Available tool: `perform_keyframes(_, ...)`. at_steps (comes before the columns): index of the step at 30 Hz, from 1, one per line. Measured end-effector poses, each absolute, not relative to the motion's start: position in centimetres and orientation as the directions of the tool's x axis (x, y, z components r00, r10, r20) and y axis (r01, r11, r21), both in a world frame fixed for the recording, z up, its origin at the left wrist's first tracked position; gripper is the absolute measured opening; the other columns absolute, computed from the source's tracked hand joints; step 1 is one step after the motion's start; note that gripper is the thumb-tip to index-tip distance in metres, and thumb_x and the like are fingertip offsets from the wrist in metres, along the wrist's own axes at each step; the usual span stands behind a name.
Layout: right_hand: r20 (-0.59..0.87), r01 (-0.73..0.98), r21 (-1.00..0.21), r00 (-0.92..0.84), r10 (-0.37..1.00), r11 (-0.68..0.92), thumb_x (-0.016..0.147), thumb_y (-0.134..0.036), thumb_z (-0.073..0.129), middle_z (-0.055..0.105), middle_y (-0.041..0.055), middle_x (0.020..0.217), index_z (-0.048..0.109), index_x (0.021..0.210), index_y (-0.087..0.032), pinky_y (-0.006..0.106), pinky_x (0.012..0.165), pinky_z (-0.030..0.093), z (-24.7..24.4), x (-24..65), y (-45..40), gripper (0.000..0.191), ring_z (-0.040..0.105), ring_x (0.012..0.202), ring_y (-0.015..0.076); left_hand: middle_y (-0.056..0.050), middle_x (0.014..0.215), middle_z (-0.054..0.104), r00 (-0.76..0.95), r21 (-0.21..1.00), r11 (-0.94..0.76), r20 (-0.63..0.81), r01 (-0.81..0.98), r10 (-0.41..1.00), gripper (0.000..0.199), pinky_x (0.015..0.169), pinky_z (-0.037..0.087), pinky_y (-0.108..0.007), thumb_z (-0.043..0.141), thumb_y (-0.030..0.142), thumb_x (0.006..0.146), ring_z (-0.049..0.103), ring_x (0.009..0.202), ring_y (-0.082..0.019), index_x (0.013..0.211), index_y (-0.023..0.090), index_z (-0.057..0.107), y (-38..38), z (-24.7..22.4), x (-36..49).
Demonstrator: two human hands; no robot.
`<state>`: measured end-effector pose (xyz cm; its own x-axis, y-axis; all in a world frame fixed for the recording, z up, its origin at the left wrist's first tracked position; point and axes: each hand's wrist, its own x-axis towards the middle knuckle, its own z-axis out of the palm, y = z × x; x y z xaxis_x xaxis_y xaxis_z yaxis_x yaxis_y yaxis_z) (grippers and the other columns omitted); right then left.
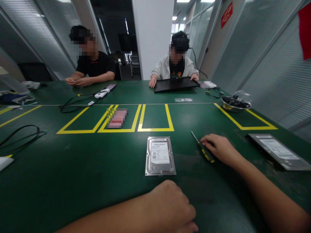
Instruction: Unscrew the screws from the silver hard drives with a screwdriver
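Note:
A silver hard drive (160, 155) with a white label lies flat on the green table, in front of me. Nearest to it is my left hand (173, 207), resting below its near edge with the fingers curled in and nothing visible sticking out of them. To the right of the drive, a screwdriver (206, 153) with a black and yellow handle lies at a slant, its thin metal tip pointing away to the left. My right hand (220, 147) has its fingertips closed at the upper end of that handle, where the shaft begins.
Yellow tape (155, 129) marks several boxes on the table; a phone (118, 118) lies in one. At right are another drive-like metal unit (279, 151) and a bowl (235, 104) of dark parts. Across the table sit two people, one holding a black panel (176, 84). Cables (20, 129) lie left.

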<state>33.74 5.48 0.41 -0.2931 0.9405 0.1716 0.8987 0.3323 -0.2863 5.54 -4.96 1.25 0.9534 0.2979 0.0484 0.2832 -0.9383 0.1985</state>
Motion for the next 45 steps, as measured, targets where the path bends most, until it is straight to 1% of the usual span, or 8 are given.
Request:
perform_keyframes(3,0.169,0.886,-0.292,-0.321,0.932,0.359,0.092,-0.028,0.047,0.070,0.0066,0.095,0.070,0.097,-0.021,0.035,0.080,0.050,0.4,33.6,5.5,0.025,0.064,0.087,0.0201,-0.001,0.059,0.068,0.955,0.204,-0.939,0.057,0.276,0.292,0.034,0.050,0.041,-0.031,0.067,0.047,0.084,0.065,0.055,-0.018,0.065,0.019,0.066,-4.9,1.2,5.5)
perform_keyframes(10,0.165,0.885,-0.281,-0.337,0.927,0.372,0.092,-0.028,0.047,0.067,0.0077,0.090,0.070,0.088,-0.019,0.035,0.078,0.049,0.3,33.2,5.5,0.025,0.062,0.083,0.0208,0.000,0.060,0.068,0.953,0.206,-0.938,0.057,0.280,0.297,0.032,0.051,0.040,-0.030,0.066,0.046,0.086,0.065,0.057,-0.017,0.068,0.019,0.066,-4.9,0.8,5.4)
perform_keyframes(21,0.170,0.883,-0.294,-0.329,0.929,0.366,0.091,-0.023,0.044,0.066,0.0079,0.092,0.065,0.093,-0.019,0.035,0.079,0.049,0.1,33.4,5.2,0.022,0.062,0.085,0.0206,0.001,0.061,0.067,0.951,0.223,-0.933,0.060,0.284,0.304,0.034,0.051,0.037,-0.030,0.067,0.047,0.086,0.064,0.057,-0.016,0.067,0.019,0.064,-5.0,0.7,5.3)
perform_keyframes(31,0.221,0.878,-0.312,-0.305,0.927,0.363,0.091,-0.021,0.040,0.060,0.0061,0.085,0.054,0.090,-0.021,0.033,0.072,0.044,-0.2,33.3,5.0,0.015,0.056,0.078,0.0196,0.002,0.061,0.066,0.947,0.236,-0.928,0.071,0.289,0.313,0.034,0.054,0.037,-0.030,0.068,0.047,0.085,0.063,0.058,-0.016,0.067,0.019,0.062,-5.0,0.6,5.2)
perform_keyframes(37,0.293,0.881,-0.373,-0.187,0.938,0.292,0.089,-0.025,0.045,0.060,0.0055,0.080,0.052,0.087,-0.022,0.033,0.069,0.043,1.4,32.3,4.2,0.009,0.056,0.074,0.0191,0.003,0.061,0.063,0.933,0.212,-0.946,0.215,0.245,0.289,0.034,0.050,0.034,-0.032,0.068,0.045,0.085,0.058,0.055,-0.015,0.066,0.019,0.057,-5.1,-0.4,4.7)
perform_keyframes(40,0.295,0.839,-0.472,-0.140,0.945,0.271,0.091,-0.030,0.047,0.059,0.0031,0.075,0.053,0.091,-0.022,0.030,0.062,0.043,2.5,30.4,2.9,0.010,0.054,0.067,0.0162,0.002,0.059,0.058,0.881,0.176,-0.955,0.376,0.237,0.288,0.033,0.051,0.034,-0.032,0.059,0.039,0.091,0.053,0.054,-0.013,0.065,0.019,0.054,-4.9,-0.2,4.5)
perform_keyframes(42,0.246,0.700,-0.664,-0.129,0.961,0.264,0.091,-0.033,0.051,0.056,0.0010,0.073,0.054,0.090,-0.022,0.028,0.060,0.043,3.1,28.7,1.8,0.012,0.052,0.065,0.0147,0.000,0.059,0.054,0.804,0.161,-0.950,0.506,0.269,0.314,0.034,0.052,0.035,-0.032,0.052,0.035,0.095,0.051,0.054,-0.014,0.065,0.019,0.053,-4.5,0.2,4.2)
perform_keyframes(45,0.133,0.473,-0.852,-0.217,0.967,0.223,0.090,-0.036,0.057,0.055,0.0003,0.077,0.054,0.089,-0.022,0.027,0.062,0.043,3.7,26.3,0.1,0.015,0.053,0.071,0.0142,-0.002,0.068,0.057,0.670,0.211,-0.922,0.636,0.325,0.382,0.023,0.057,0.041,-0.031,0.052,0.027,0.095,0.052,0.063,-0.016,0.075,0.017,0.059,-3.8,1.0,3.6)
